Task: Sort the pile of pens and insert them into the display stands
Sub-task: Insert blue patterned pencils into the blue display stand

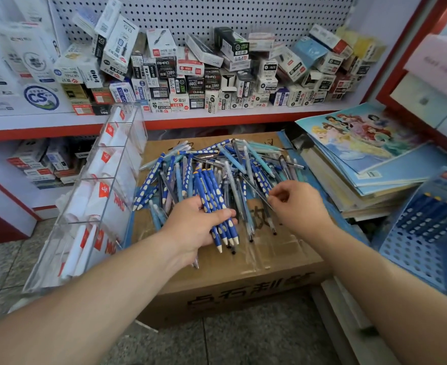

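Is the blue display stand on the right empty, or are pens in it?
Not empty: a row of dark blue pens sits in the upper part of the blue stand; its lower part is bare.

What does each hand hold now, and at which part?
The left hand grips a bundle of blue dotted pens near their white tips. The right hand pinches one thin pen; which part cannot be told.

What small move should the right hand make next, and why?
Probably draw the thin pen free of the pile. The right hand already pinches it, it lies across other pens, and the left hand is full: it grips a bundle of dotted pens, so it cannot help.
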Demonstrator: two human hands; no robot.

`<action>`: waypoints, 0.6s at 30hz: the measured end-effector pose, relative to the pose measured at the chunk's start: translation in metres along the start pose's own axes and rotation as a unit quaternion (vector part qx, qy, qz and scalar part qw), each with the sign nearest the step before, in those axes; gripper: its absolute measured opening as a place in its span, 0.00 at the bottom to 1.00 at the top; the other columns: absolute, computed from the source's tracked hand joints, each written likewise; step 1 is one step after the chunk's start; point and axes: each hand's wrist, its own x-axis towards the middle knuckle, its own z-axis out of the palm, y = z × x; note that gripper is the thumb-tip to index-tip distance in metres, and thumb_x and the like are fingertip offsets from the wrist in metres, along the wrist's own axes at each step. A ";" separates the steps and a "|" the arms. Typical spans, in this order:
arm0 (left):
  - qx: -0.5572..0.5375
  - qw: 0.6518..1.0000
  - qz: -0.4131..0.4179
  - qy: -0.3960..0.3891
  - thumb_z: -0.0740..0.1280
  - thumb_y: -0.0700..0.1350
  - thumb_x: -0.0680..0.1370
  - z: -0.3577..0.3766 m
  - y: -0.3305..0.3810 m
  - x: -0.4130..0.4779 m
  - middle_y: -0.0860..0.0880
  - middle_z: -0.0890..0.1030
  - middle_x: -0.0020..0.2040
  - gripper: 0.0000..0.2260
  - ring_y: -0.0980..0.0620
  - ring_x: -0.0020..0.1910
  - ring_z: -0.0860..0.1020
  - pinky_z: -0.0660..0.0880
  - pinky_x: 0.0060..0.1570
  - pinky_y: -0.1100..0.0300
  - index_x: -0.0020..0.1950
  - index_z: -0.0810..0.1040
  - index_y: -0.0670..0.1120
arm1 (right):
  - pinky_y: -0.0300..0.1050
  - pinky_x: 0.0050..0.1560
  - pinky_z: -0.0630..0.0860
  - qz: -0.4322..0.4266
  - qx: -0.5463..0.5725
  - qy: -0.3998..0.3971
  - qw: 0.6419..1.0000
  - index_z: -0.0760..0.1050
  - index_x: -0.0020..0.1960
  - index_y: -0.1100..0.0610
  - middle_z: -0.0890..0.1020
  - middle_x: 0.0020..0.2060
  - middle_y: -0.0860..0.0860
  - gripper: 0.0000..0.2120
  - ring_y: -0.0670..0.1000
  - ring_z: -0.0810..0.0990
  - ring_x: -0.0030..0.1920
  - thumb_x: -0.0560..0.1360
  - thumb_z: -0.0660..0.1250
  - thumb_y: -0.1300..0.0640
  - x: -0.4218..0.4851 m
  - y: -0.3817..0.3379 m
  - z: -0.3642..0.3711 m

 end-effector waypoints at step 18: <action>0.011 0.999 -0.018 -0.031 0.68 0.31 0.78 -0.003 0.001 0.004 0.42 0.87 0.48 0.11 0.45 0.47 0.87 0.84 0.39 0.52 0.59 0.78 0.40 | 0.38 0.29 0.69 0.084 -0.108 -0.044 0.990 0.82 0.44 0.58 0.81 0.31 0.53 0.14 0.51 0.78 0.30 0.80 0.68 0.48 0.031 0.005 0.013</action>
